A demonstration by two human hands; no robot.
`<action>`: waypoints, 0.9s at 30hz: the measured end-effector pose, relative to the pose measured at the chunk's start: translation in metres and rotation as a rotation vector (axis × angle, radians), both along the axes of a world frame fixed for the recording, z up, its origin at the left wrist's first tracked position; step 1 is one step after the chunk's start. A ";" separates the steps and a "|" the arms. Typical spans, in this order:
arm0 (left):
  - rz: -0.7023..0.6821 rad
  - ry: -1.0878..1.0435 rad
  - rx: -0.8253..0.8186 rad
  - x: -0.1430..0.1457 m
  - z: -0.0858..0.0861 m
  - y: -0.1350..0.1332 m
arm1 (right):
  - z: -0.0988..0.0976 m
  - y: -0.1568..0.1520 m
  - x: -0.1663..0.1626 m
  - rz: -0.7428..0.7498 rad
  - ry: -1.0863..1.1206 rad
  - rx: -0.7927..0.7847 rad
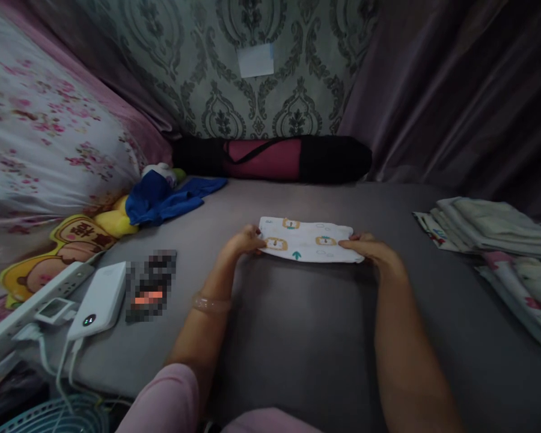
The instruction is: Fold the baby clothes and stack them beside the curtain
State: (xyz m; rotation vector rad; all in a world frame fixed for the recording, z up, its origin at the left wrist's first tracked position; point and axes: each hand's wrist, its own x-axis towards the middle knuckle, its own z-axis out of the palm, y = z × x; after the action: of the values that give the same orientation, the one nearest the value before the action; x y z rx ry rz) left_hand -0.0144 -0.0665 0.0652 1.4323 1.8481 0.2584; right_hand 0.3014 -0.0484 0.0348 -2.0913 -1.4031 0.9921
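Note:
A folded white cloth printed with orange lion-like faces and green plant shapes is held out level over the grey bed sheet. My left hand pinches its left end, thumb on top and the other fingers mostly hidden beneath. At the opposite end my right hand grips the cloth the same way, its thumb lying along the upper face. A clear bangle circles my left wrist. Whether the cloth's underside rests on the sheet cannot be made out.
Folded cloths lie stacked at the right, with another pile nearer. At left are a white power bank, a power strip, a blurred-out dark object, a blue cloth and yellow plush items. A black-and-red long bag lies along the wall.

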 end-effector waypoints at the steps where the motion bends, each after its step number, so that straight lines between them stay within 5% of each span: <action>1: -0.067 0.088 -0.050 -0.003 0.004 -0.002 | 0.004 -0.004 0.005 0.002 0.042 -0.060; 3: -0.153 0.289 -0.034 -0.008 0.008 -0.005 | 0.013 -0.012 0.011 0.006 0.142 -0.156; 5: -0.199 0.410 0.172 -0.005 0.006 -0.006 | 0.018 -0.015 0.013 -0.007 0.260 -0.184; 8: -0.333 0.290 0.534 0.015 -0.012 -0.001 | 0.019 -0.013 0.010 -0.118 0.331 -0.148; 11: -0.514 0.188 0.700 0.046 -0.039 0.010 | 0.014 -0.008 0.008 -0.214 0.330 -0.113; 16: -0.549 0.283 0.690 0.079 -0.067 0.019 | 0.009 -0.007 0.014 -0.075 0.511 -0.168; 20: -0.516 0.343 0.645 0.084 -0.069 0.017 | 0.010 -0.009 0.015 0.057 0.622 -0.197; 27: -0.488 0.452 0.699 0.090 -0.073 0.011 | 0.020 -0.011 0.010 0.052 0.739 -0.020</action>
State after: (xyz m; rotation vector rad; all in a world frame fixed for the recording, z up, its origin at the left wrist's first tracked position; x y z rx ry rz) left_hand 0.0752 -0.0555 -0.0080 2.5450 1.7400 0.3760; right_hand 0.3113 -0.0599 0.0544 -1.4469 -1.0517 1.5842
